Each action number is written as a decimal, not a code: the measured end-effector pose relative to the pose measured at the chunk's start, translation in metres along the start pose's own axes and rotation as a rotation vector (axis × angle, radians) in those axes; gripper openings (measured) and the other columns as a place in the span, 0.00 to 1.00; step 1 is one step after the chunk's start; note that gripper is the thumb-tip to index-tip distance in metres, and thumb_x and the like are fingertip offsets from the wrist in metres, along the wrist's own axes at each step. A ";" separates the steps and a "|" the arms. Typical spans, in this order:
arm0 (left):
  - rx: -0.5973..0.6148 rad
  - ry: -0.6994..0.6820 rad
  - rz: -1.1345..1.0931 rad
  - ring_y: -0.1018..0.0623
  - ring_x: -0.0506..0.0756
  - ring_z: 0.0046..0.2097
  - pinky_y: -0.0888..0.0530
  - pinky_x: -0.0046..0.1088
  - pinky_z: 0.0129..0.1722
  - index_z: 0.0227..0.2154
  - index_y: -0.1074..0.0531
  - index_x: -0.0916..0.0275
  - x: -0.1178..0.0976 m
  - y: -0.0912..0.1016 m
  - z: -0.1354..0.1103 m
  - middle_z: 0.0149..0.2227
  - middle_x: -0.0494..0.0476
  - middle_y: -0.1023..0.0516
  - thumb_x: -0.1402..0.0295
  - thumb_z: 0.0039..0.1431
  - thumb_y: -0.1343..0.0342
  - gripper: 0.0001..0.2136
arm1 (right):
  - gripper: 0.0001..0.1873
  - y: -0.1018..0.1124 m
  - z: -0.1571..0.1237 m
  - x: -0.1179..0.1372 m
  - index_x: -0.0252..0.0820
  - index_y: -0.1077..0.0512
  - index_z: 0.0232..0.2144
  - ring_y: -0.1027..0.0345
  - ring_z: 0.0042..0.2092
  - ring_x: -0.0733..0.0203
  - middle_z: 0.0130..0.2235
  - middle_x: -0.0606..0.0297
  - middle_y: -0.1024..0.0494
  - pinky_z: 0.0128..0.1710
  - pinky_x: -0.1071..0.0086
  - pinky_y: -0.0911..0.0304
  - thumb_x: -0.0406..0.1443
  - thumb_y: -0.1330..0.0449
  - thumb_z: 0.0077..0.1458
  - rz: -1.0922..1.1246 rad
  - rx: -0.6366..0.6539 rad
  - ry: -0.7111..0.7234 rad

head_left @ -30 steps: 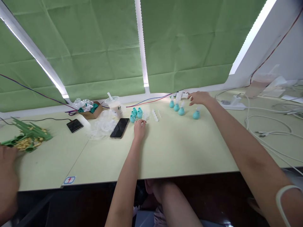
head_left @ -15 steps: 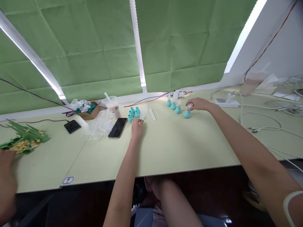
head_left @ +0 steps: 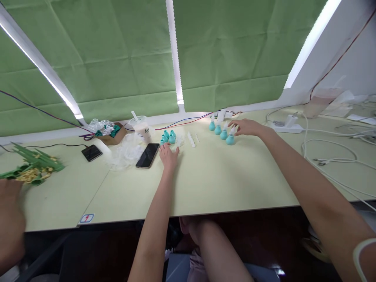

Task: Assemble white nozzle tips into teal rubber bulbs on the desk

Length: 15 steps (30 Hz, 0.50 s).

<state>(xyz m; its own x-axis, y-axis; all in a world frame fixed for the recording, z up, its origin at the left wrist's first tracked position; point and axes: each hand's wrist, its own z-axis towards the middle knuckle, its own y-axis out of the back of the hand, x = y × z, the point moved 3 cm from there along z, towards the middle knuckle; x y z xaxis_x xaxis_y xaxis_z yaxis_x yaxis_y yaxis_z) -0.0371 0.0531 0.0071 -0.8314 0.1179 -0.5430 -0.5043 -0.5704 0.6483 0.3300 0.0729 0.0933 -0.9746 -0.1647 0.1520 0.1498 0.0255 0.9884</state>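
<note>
My left hand [head_left: 169, 156] is open, its fingers spread at the near side of a cluster of several teal rubber bulbs [head_left: 172, 139] with open necks. Its fingertips reach the nearest bulb and partly hide it; I cannot tell whether they touch. To the right, several teal bulbs with clear pointed tips [head_left: 223, 135] stand upright in a slanting row. At the front end of that row, my right hand [head_left: 241, 127] has its fingers apart beside the tip of the nearest bulb [head_left: 230, 140]. Small white plastic strips [head_left: 191, 140] lie between the two groups.
A phone [head_left: 147, 156], a crumpled clear bag [head_left: 125, 154], a drink cup [head_left: 142, 128] and a cardboard box [head_left: 113, 137] are left of my left hand. Another person's hand [head_left: 10, 188] is by green and yellow pieces [head_left: 38, 168]. White cables [head_left: 331, 158] lie at right.
The nearest tipped bulb has moved left, closer to its row, and my right hand's fingers have loosened from it. My left hand has spread its fingers toward the open-necked bulbs.
</note>
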 end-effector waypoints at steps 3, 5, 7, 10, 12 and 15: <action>0.048 0.008 0.074 0.35 0.68 0.50 0.37 0.45 0.47 0.38 0.33 0.63 0.002 -0.004 -0.002 0.42 0.67 0.33 0.61 0.48 0.42 0.16 | 0.24 0.011 -0.010 0.003 0.49 0.35 0.47 0.32 0.43 0.51 0.50 0.64 0.28 0.38 0.65 0.42 0.37 0.40 0.45 0.002 -0.112 0.011; 0.049 -0.002 0.090 0.35 0.68 0.49 0.37 0.46 0.47 0.34 0.33 0.62 0.004 -0.005 -0.004 0.42 0.67 0.32 0.62 0.48 0.42 0.12 | 0.18 0.021 -0.019 0.015 0.46 0.33 0.44 0.32 0.43 0.51 0.49 0.61 0.27 0.42 0.63 0.42 0.38 0.41 0.48 0.027 -0.224 0.033; 0.041 -0.016 0.076 0.34 0.68 0.49 0.37 0.46 0.47 0.30 0.33 0.61 0.005 -0.006 -0.005 0.42 0.66 0.32 0.64 0.48 0.42 0.09 | 0.14 0.026 -0.029 0.036 0.45 0.32 0.43 0.31 0.42 0.53 0.49 0.60 0.27 0.44 0.63 0.42 0.38 0.45 0.53 0.118 -0.314 0.097; 0.072 -0.017 0.052 0.33 0.67 0.49 0.38 0.46 0.47 0.27 0.33 0.60 0.005 -0.008 -0.005 0.39 0.65 0.29 0.67 0.48 0.42 0.06 | 0.13 0.010 -0.034 0.080 0.45 0.31 0.42 0.31 0.42 0.57 0.48 0.63 0.26 0.42 0.66 0.39 0.39 0.46 0.54 0.407 -0.310 0.241; 0.111 -0.007 0.028 0.33 0.66 0.49 0.38 0.45 0.48 0.28 0.32 0.59 0.005 -0.008 -0.005 0.36 0.63 0.28 0.69 0.49 0.42 0.04 | 0.12 -0.015 -0.031 0.110 0.44 0.29 0.39 0.31 0.41 0.58 0.46 0.63 0.24 0.43 0.66 0.39 0.40 0.45 0.53 0.582 -0.252 0.332; 0.130 -0.022 -0.048 0.31 0.63 0.48 0.38 0.43 0.48 0.30 0.31 0.58 0.001 -0.006 -0.003 0.34 0.59 0.26 0.70 0.50 0.43 0.04 | 0.10 -0.062 -0.019 0.142 0.44 0.26 0.34 0.30 0.39 0.59 0.41 0.65 0.22 0.42 0.66 0.38 0.39 0.44 0.52 0.728 -0.228 0.320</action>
<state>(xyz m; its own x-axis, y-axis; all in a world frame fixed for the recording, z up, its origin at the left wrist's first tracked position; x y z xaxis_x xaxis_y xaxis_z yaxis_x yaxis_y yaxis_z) -0.0346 0.0536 0.0008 -0.8101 0.1612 -0.5637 -0.5680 -0.4541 0.6864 0.1856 0.0287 0.0535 -0.5309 -0.4578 0.7131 0.7892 0.0395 0.6129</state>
